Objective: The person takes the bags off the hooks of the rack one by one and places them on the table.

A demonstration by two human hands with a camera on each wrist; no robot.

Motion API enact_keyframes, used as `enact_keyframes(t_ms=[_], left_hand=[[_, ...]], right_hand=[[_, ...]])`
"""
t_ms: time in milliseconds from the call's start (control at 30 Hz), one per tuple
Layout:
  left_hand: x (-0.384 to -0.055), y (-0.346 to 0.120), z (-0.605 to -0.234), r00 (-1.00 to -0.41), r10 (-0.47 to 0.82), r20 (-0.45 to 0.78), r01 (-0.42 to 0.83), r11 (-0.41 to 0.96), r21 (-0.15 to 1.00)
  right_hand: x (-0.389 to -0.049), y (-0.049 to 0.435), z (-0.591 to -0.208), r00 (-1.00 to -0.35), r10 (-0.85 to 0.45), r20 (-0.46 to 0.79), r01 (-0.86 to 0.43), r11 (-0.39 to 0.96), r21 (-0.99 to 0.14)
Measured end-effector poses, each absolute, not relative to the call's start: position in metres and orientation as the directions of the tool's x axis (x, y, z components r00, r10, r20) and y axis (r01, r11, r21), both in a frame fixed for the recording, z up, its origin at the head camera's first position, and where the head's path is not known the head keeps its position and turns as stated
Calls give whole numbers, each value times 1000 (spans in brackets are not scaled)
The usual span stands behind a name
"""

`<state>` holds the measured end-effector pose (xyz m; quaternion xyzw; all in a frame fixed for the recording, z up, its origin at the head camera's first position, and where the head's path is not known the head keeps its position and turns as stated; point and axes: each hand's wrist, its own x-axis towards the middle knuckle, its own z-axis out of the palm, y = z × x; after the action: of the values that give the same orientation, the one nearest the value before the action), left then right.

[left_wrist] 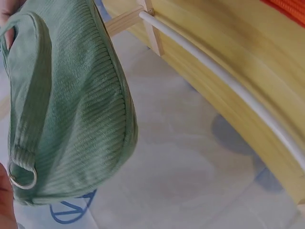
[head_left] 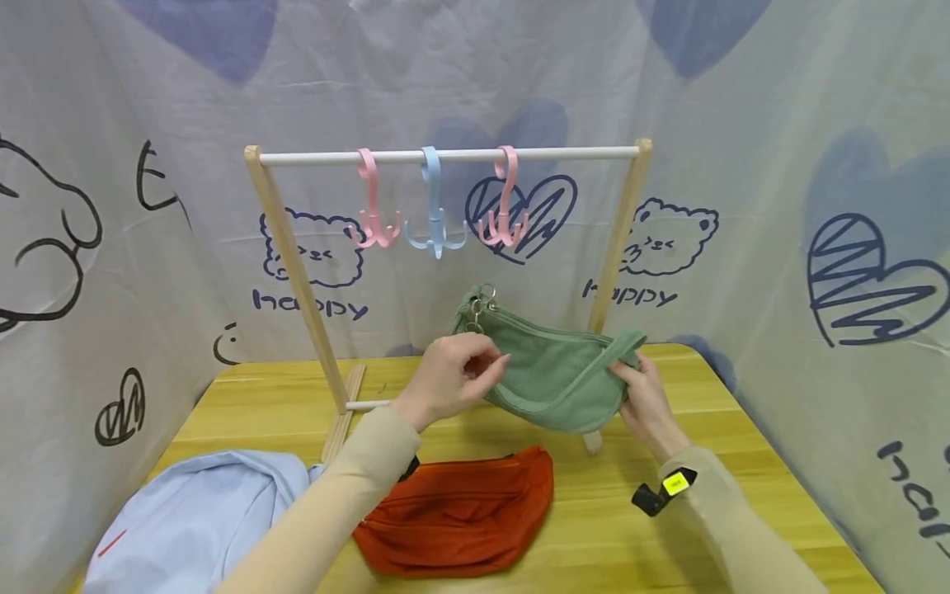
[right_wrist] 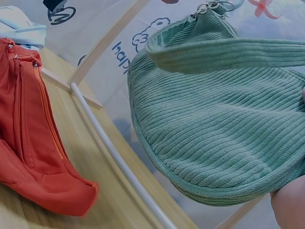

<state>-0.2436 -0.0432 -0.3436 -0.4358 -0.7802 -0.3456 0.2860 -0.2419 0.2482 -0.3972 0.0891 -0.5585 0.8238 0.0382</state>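
A green corduroy shoulder bag [head_left: 549, 371] hangs tilted in the air, its ringed end toward the upper left. My right hand [head_left: 646, 400] grips its right end near the strap [head_left: 594, 371]; the right wrist view shows only part of that hand at the edge. In front of the bag's left end is my left hand [head_left: 453, 375], fingers loosely curled and nothing visible between them. Metal rings [head_left: 478, 309] sit just above this hand. The left wrist view catches a strap ring [left_wrist: 23, 176] close to a bit of the left hand [left_wrist: 5, 200].
Behind the bag stands a rack with a white top bar [head_left: 467, 155]. Two pink hooks [head_left: 374, 206] and a blue hook [head_left: 434, 206] hang from it. On the wooden table [head_left: 631, 528] lie a red bag [head_left: 460, 520] and, at left, a light blue backpack [head_left: 193, 528].
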Motion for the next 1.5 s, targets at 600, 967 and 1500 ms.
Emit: enact_keyframes(t_ms=[600,967,1500], left_hand=[[-253,-52,-362,-807,101,582,565,421,710],[-261,-57,-371,-956,248,158,235,323,917],[-253,-45,-391,-966,257,25,76,189,979]], right_hand=[[-238,254,-398,-953,-53,297,-252,-403,-880],[-236,257,-399,-946,-92,312,-238,-460,-856],[-236,261,-403,-978,-90,189,-136,-412,-901]])
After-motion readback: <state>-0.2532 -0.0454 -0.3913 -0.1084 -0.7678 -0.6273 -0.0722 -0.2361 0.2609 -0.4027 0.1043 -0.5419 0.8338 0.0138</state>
